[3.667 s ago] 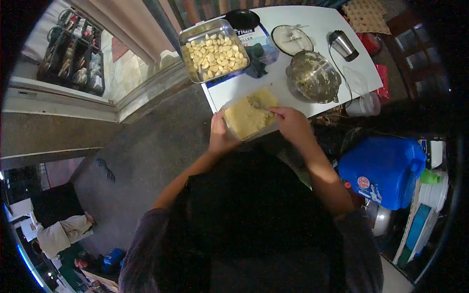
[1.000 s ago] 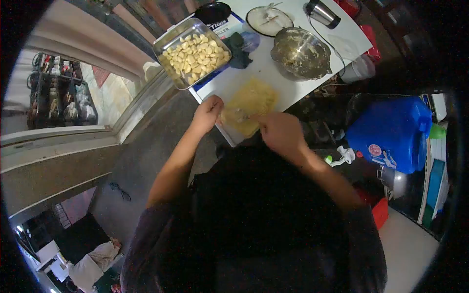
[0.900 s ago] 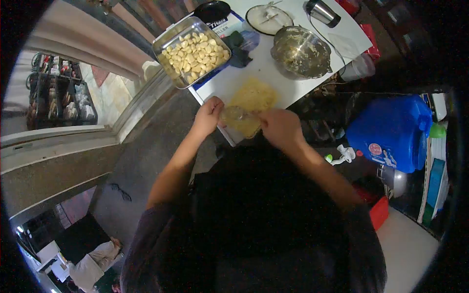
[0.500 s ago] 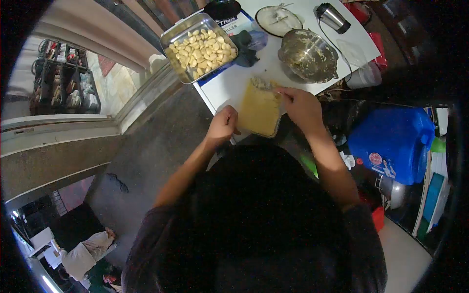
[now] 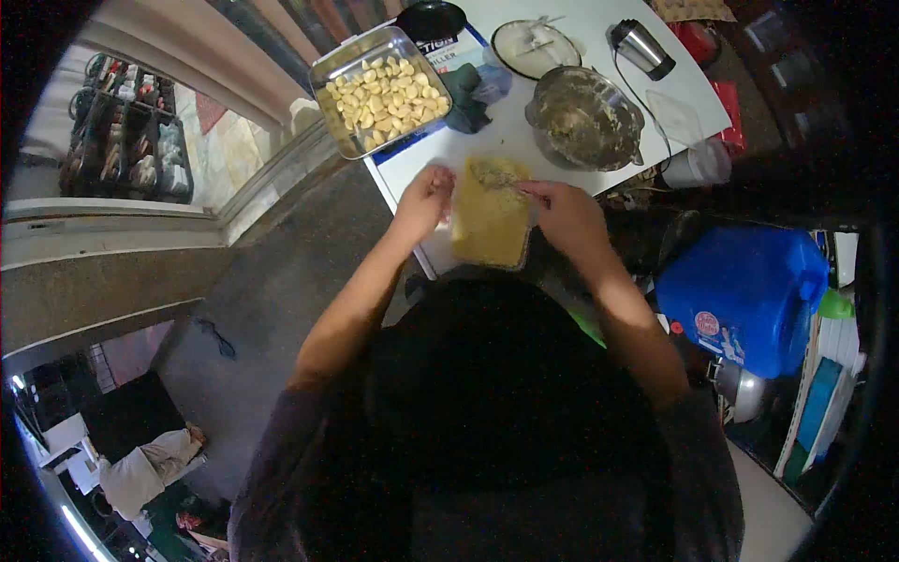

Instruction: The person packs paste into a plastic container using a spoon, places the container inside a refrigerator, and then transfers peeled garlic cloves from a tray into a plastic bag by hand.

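Note:
A shallow rectangular container of smooth yellow food lies at the table's near edge. My right hand is closed round the handle of a metal utensil, whose blurred head rests at the food's far end; I cannot tell if it is a spoon or a fork. My left hand has its fingers curled in at the container's left side. What they hold, if anything, is hidden. Beyond sits a metal tray of pale yellow, peeled-looking pieces. A metal bowl with food smears stands to the right.
At the table's back are a round plate with utensils, a corded steel device and a dark cloth. A blue jug stands on the right. Another person is at the lower left, away from the table.
My left hand has moved up along the container's left side. My right hand and the utensil have shifted slightly left and down in view.

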Demonstrator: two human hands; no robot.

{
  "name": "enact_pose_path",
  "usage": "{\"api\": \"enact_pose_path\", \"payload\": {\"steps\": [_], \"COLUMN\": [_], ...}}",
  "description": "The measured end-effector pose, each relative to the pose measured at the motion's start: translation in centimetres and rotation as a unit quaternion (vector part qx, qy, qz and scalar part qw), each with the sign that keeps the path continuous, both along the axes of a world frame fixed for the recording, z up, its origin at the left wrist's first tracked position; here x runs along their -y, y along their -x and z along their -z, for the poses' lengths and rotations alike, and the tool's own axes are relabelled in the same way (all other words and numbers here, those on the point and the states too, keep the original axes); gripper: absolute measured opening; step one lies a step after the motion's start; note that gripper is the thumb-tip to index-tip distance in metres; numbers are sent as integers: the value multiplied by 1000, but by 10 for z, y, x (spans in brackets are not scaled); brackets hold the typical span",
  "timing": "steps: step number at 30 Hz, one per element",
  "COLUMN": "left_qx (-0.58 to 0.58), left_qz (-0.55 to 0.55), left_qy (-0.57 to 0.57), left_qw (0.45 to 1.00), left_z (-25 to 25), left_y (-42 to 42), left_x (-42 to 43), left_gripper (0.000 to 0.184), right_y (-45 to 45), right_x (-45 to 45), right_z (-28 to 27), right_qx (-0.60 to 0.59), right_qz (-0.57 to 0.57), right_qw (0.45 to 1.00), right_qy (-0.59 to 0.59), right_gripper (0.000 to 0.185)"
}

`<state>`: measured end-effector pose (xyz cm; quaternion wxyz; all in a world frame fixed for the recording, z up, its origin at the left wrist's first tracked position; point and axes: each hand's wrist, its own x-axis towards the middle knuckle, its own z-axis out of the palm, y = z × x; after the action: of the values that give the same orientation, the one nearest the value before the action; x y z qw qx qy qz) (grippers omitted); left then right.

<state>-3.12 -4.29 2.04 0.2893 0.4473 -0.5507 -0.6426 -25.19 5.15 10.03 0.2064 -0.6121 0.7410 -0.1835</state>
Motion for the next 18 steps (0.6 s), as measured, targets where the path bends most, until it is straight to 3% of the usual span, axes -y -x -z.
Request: {"api": "enact_pose_path", "payload": {"steps": [4,7,9,12,15,18], "left_qx": [95,106,119,141,133,108], "left_qz": [28,67,75,78,69,42], "left_qy": [138,271,255,219,151,80], "left_qw": [985,954,956,962,977,990], "left_z": [-15,4,8,-1,-4,-5], "left_y": [23,31,32,31,26,17], "left_x": [36,49,52,52,47,43], "left_gripper": [18,18,17,17,20,23], "right_y": [-22,-15,-9,3,10,24], "right_x": [-18,-35,-40,-38,-37,-34], "right_z": [-19,-18,-29,-32,-36,-27], "right_qx": [-51,-85,-123,-118,-174,-175], "right_qz": [-51,-108,-155,-215,-290,-250], "right_qw": [996,988,978,969,941,950], "right_qy": [-55,-73,-71,30,-2,71], "right_gripper": [30,30,30,30,30,33]}}
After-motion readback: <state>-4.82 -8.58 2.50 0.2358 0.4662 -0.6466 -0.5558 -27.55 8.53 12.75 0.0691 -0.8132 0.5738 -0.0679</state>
